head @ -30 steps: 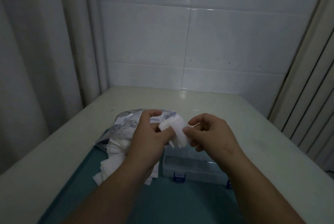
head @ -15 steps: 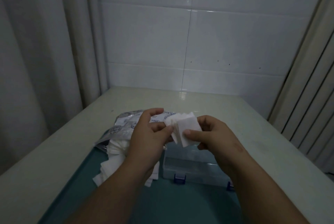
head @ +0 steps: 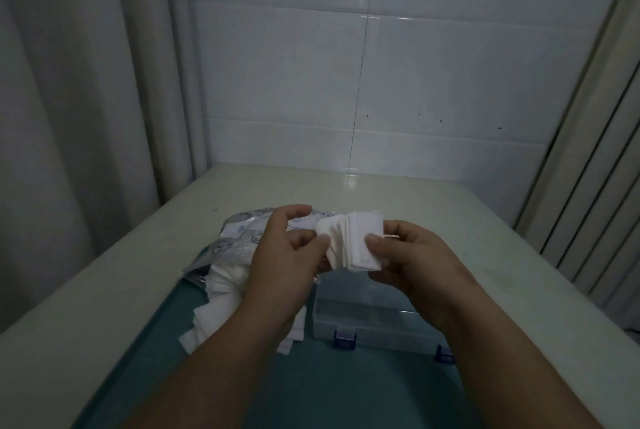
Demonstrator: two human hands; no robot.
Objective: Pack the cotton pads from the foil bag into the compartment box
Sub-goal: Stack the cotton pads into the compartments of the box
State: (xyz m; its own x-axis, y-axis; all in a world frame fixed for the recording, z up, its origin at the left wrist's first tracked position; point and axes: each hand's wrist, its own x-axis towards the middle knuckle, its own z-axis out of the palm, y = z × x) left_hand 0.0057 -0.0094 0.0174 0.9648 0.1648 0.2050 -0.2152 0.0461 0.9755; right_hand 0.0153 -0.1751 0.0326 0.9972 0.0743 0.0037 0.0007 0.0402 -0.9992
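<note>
Reaching in from the near edge, two bare forearms cross a dark teal mat (head: 311, 390) that lies on the pale, smooth worktop (head: 485, 221). On the mat, below the right wrist, lies the clear, flat plastic compartment box (head: 367, 321), with two blue latches on its near side. The right forearm hides its right end, and what its compartments hold cannot be made out through the hazy plastic.

Just beside the box on the left, a loose heap of white square cotton pads (head: 218, 293) spills across the mat's far left part, partly behind the left wrist.

Above the box and held clear of it, a fanned stack of white square cotton pads (head: 353, 241) stands on edge between both hands. The left hand (head: 287, 266) pinches the stack's left edge, with its thumb and curled fingers (head: 294, 215) closed on it. The right hand (head: 419, 262) grips the right side, its thumb pressed on the near face and its other fingers (head: 393, 226) wrapped behind.

Beyond the left hand, the crumpled silver foil bag (head: 242, 234) with printed marks lies at the mat's far edge, its mouth toward the heap of pads.

Farther back, the worktop meets a wall of large glossy white tiles (head: 433, 75) carrying one bright reflection. A pale grey curtain (head: 76, 82) hangs along the left, and a ribbed beige panel (head: 595, 165) stands on the right.
</note>
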